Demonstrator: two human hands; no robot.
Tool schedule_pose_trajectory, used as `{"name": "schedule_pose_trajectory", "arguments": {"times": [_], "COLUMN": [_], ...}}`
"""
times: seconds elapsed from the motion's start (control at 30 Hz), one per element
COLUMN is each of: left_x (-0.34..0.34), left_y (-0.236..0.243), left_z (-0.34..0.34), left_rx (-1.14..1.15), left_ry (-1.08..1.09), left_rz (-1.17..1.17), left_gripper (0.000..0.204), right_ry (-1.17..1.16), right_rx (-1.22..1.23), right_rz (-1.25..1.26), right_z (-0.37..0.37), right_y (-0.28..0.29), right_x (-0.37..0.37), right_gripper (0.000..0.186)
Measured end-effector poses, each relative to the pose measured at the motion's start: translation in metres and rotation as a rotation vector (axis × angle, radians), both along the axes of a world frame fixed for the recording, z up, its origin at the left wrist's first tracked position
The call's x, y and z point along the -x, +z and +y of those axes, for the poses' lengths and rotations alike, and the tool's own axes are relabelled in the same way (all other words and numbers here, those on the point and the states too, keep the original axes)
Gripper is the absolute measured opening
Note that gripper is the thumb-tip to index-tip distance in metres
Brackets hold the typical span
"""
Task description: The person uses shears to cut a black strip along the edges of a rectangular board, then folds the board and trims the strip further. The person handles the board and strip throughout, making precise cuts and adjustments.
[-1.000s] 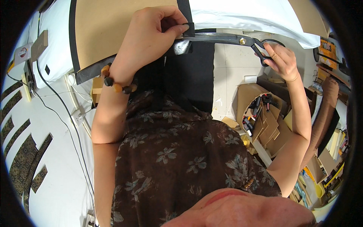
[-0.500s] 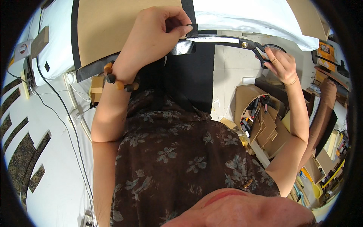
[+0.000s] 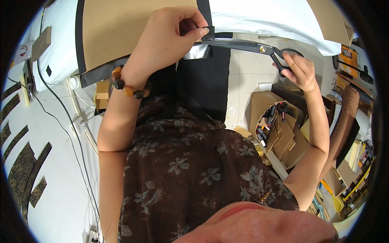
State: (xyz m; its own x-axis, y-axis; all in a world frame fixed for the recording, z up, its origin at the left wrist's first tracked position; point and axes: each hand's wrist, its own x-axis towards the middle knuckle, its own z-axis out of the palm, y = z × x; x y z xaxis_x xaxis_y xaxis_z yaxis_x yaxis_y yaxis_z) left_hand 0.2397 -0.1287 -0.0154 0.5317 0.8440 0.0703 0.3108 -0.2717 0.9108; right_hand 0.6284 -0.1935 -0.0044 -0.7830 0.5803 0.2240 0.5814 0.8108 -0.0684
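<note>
My left hand [image 3: 164, 42] pinches the end of a black strip [image 3: 209, 34] between thumb and fingers, at the near right corner of a tan board [image 3: 111, 30] with black edging. In my right hand [image 3: 300, 73] are large black-handled scissors [image 3: 262, 49], fingers through the handles. Their long blades point left and reach in just below the pinched strip end; the tips are hidden near my left thumb. A shiny black flap [image 3: 199, 52] hangs from the board's near edge beneath the blades.
White sheeting [image 3: 263, 24] covers the table around the board. On the floor to the right stands a cardboard box [image 3: 259, 105] with tools and cardboard scraps. Cables [image 3: 77, 133] run down the left side, beside dark patterned pieces [image 3: 26, 170]. A brown fabric roll [image 3: 344, 117] leans at right.
The scissor blades have closed together at the strip, and the handles have drawn nearer each other. My left hand, still pinching the strip, has shifted slightly right.
</note>
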Motion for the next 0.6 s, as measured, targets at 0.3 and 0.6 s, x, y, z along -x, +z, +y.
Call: {"name": "schedule_pose_trajectory", "arguments": {"times": [0.3, 0.6], "left_x": [0.0004, 0.0014], "left_y": [-0.0009, 0.0000], "left_z": [0.0012, 0.0011], "left_rx": [-0.028, 0.018], "left_ry": [-0.004, -0.004], "left_rz": [-0.004, 0.005], "left_gripper": [0.007, 0.006], "right_ry": [0.016, 0.021], "right_rx": [0.073, -0.030], "right_rz": [0.087, 0.002], "right_z": [0.0050, 0.0016], "right_y": [0.0014, 0.0020], "right_x": [0.0037, -0.0007], "right_gripper": [0.042, 0.051]}}
